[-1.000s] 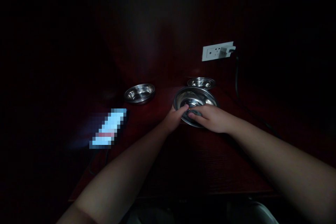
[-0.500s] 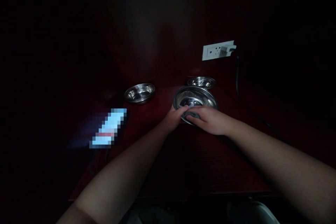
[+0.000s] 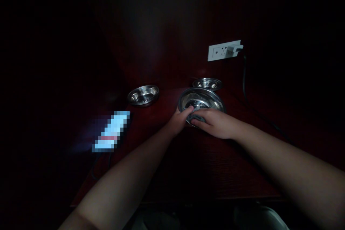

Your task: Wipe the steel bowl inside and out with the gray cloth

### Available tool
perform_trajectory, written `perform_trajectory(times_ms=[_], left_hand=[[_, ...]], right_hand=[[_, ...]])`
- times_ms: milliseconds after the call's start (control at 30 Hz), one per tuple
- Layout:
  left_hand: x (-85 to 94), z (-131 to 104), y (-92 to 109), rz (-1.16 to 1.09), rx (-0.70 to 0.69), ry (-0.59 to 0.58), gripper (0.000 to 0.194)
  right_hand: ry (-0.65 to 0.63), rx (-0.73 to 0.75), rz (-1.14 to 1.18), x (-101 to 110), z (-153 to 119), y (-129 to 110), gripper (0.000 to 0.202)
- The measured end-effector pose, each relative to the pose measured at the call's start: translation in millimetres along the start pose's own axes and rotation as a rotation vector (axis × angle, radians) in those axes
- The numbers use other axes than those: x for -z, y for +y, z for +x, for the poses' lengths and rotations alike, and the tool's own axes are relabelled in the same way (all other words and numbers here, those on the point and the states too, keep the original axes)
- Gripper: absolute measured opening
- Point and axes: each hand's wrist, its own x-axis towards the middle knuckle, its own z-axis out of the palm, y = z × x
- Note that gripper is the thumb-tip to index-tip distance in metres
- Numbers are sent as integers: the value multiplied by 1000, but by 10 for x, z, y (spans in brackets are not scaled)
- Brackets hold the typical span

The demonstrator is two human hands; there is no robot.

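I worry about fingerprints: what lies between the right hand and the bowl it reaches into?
The head view shows a grey cloth or pad between right hand and bowl.

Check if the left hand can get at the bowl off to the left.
Likely yes, but only after letting go: the left hand is gripping the front bowl, though nothing visible stands between it and the left bowl.

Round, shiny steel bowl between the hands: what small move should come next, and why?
Probably slide the grey, cloth-like pad toward the far wall of the round, shiny steel bowl: the right hand holds the pad at the near side, the left hand grips the rim, and the far inner wall lies uncovered.
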Motion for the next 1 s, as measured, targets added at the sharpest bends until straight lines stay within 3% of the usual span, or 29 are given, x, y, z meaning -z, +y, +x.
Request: perform_trajectory(times_ms=[333, 700, 1000], left_hand=[[50, 42, -43, 37, -48, 7, 35], [59, 90, -66, 11, -100, -41, 46], [64, 64, -53, 55, -84, -30, 34]], right_hand=[[5, 37, 19, 4, 0, -11, 26], [7, 24, -5, -8, -3, -18, 25], [11, 43, 1, -10, -6, -16, 23]])
